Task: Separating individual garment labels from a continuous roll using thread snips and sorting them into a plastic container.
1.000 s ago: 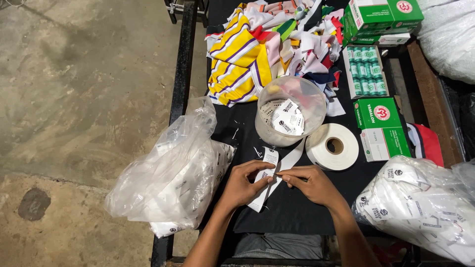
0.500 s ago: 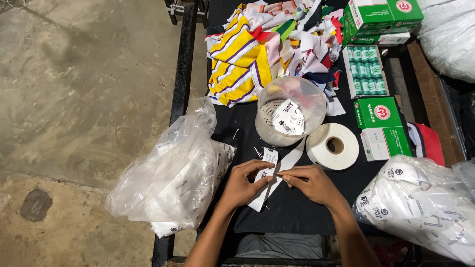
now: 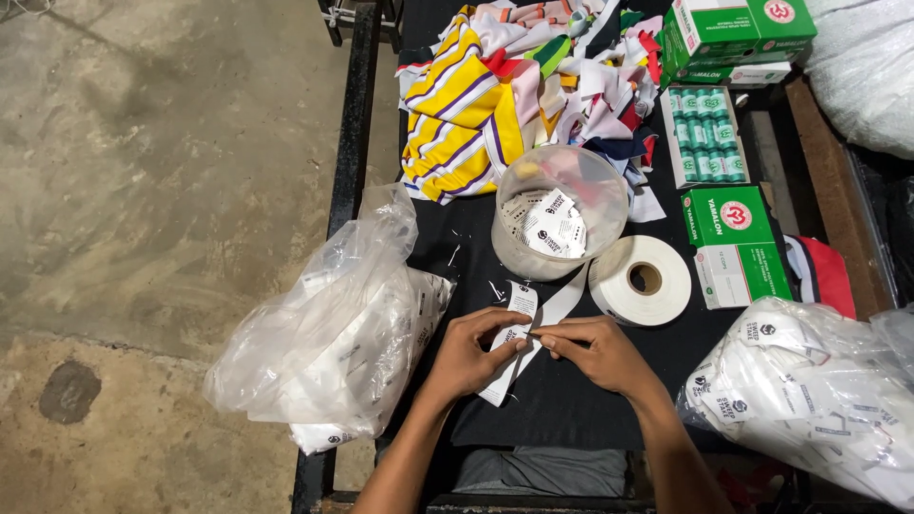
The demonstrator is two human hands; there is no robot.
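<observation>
My left hand (image 3: 473, 354) and my right hand (image 3: 592, 349) meet over the black table top (image 3: 571, 409), both pinching a small white printed tag (image 3: 520, 302). A long white strip (image 3: 502, 379) lies under the left fingers, and white tape runs from the hands up to a white tape roll (image 3: 641, 280). Just beyond the hands stands a clear plastic tub (image 3: 558, 211) holding several printed tags.
A clear plastic bag (image 3: 328, 333) of white tags slumps at the table's left edge and another bag (image 3: 809, 395) lies at the right. A pile of striped cloth scraps (image 3: 505, 95) and green boxes (image 3: 738, 243) fill the far side. Concrete floor (image 3: 162, 190) lies left.
The hands have stayed in the same spot, with only slight finger movement on the tag.
</observation>
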